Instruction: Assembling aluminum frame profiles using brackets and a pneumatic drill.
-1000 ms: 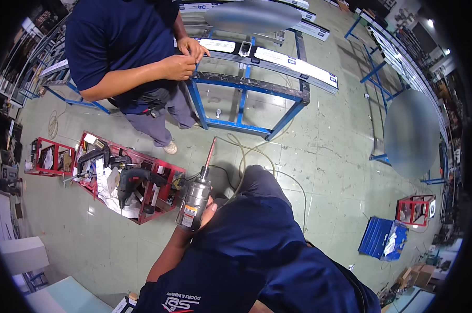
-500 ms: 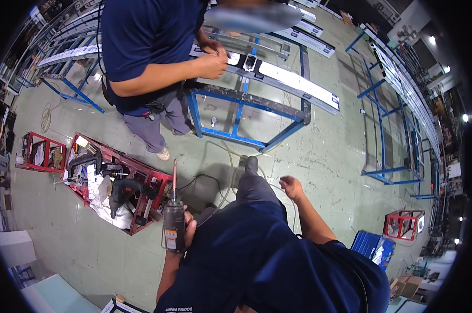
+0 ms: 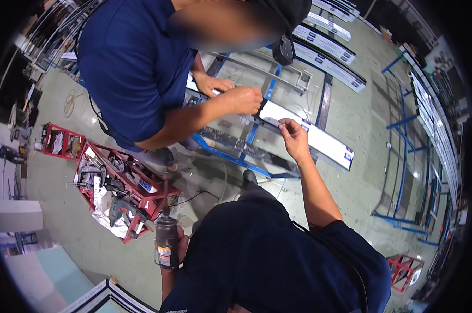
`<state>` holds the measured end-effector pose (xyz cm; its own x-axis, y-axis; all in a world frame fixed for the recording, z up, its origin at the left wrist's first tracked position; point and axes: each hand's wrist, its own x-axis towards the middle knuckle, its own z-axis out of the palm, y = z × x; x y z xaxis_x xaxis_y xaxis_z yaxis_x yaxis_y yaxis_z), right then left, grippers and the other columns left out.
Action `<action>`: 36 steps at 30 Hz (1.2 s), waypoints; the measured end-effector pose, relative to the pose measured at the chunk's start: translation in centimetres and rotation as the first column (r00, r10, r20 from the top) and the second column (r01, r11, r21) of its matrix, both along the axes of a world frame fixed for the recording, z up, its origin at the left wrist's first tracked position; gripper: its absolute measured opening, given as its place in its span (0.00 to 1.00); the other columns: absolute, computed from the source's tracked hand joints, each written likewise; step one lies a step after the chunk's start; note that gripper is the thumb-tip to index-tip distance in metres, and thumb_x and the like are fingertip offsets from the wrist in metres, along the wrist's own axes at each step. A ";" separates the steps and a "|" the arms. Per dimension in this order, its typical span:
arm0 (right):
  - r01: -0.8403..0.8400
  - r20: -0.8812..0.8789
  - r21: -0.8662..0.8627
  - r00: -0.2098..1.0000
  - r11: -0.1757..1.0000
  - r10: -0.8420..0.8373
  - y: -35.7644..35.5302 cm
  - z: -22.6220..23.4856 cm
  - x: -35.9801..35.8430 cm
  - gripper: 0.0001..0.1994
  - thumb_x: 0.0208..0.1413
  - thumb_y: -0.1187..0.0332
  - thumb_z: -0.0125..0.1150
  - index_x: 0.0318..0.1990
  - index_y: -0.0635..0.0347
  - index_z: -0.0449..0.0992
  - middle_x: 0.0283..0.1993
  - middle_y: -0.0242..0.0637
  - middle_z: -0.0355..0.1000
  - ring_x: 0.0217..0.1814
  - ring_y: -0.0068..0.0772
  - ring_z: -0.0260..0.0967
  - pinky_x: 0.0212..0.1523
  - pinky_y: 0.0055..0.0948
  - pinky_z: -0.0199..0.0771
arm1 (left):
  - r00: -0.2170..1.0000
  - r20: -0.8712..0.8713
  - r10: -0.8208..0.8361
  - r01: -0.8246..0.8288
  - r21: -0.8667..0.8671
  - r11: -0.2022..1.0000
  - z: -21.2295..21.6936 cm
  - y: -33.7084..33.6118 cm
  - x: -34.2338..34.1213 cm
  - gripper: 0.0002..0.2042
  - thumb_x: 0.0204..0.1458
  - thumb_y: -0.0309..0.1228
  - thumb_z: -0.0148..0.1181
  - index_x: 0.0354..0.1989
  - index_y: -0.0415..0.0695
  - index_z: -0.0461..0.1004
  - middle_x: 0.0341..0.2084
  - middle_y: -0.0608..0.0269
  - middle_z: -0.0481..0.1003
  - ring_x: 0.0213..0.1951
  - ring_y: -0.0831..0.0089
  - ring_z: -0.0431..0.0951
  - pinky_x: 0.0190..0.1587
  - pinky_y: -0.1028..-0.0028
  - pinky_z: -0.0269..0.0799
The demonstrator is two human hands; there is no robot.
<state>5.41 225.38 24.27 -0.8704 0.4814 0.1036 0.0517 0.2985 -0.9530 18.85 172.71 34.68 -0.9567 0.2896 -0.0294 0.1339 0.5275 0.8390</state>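
Note:
In my left hand (image 3: 182, 245), low on the left, is a dark power drill (image 3: 165, 235) with a long thin bit pointing away from me. My fingers wrap its far side and are partly hidden. My right hand (image 3: 295, 138) reaches forward to the near edge of a long white-faced metal profile (image 3: 327, 143) lying across a blue-framed stand. Its thumb and fingertips are drawn together; anything between them is too small to make out. Across from me a co-worker in a dark blue shirt has both hands, the nearer one (image 3: 243, 100) closed, at the same profile.
Red metal tool carriers (image 3: 155, 201) with tools and paper stand on the floor to the left. More profiles (image 3: 327, 65) lie beyond the stand. A blue rack (image 3: 397, 172) runs along the right, and a red crate (image 3: 403, 274) sits at lower right. A cable crosses the floor.
My right hand has moved forward from beside my leg to the profile. The co-worker leans in closer, hands shifted right along it. The drill stays in my left hand, slightly lower in view.

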 end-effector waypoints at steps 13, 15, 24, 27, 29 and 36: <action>-0.128 -0.045 0.065 0.990 0.990 0.131 8.8 -3.2 -12.1 0.12 0.63 0.71 0.70 0.53 0.59 0.83 0.43 0.39 0.81 0.43 0.33 0.80 0.45 0.33 0.81 | 0.975 0.190 -0.112 0.086 0.139 0.987 -2.6 11.2 -3.8 0.28 0.49 0.22 0.77 0.60 0.40 0.73 0.44 0.59 0.79 0.44 0.67 0.80 0.50 0.68 0.80; -0.157 -0.074 0.160 0.983 0.974 0.171 8.7 -2.5 -13.0 0.17 0.58 0.72 0.72 0.55 0.57 0.81 0.44 0.40 0.78 0.46 0.41 0.80 0.49 0.36 0.81 | 0.990 0.128 -0.066 0.072 -0.042 0.997 -2.8 12.2 -3.7 0.24 0.54 0.27 0.74 0.59 0.39 0.73 0.44 0.58 0.80 0.44 0.66 0.81 0.52 0.65 0.81; -0.186 -0.112 0.137 0.973 0.973 0.202 8.4 -3.4 -15.3 0.25 0.54 0.71 0.79 0.60 0.60 0.78 0.49 0.40 0.74 0.52 0.39 0.74 0.58 0.34 0.76 | 0.987 0.157 -0.030 0.045 -0.091 0.995 -2.6 16.9 -10.6 0.15 0.57 0.26 0.70 0.50 0.42 0.72 0.40 0.60 0.77 0.42 0.65 0.79 0.51 0.64 0.77; -0.213 -0.111 0.153 0.967 0.965 0.231 7.9 -3.0 -15.9 0.26 0.54 0.70 0.78 0.60 0.59 0.78 0.50 0.41 0.75 0.52 0.41 0.75 0.57 0.35 0.76 | 0.977 0.214 -0.005 0.016 -0.046 0.999 -2.4 18.1 -11.9 0.14 0.57 0.24 0.70 0.46 0.43 0.71 0.38 0.61 0.75 0.41 0.65 0.77 0.50 0.65 0.75; -0.227 -0.011 0.199 0.972 0.953 0.234 7.6 -3.1 -15.7 0.25 0.54 0.69 0.78 0.59 0.59 0.78 0.50 0.42 0.76 0.52 0.44 0.77 0.57 0.36 0.77 | 0.968 0.252 0.021 -0.016 -0.022 1.000 -2.2 18.8 -12.5 0.13 0.56 0.22 0.69 0.44 0.44 0.71 0.37 0.61 0.74 0.40 0.66 0.77 0.49 0.66 0.74; -0.179 -0.043 0.313 0.978 0.933 0.202 7.8 -4.4 -16.6 0.20 0.56 0.61 0.76 0.55 0.52 0.80 0.52 0.39 0.79 0.51 0.49 0.79 0.53 0.43 0.77 | 0.780 0.610 0.142 -0.441 0.373 0.816 -2.6 18.9 -12.5 0.12 0.56 0.19 0.69 0.38 0.45 0.70 0.35 0.63 0.72 0.39 0.67 0.74 0.43 0.68 0.71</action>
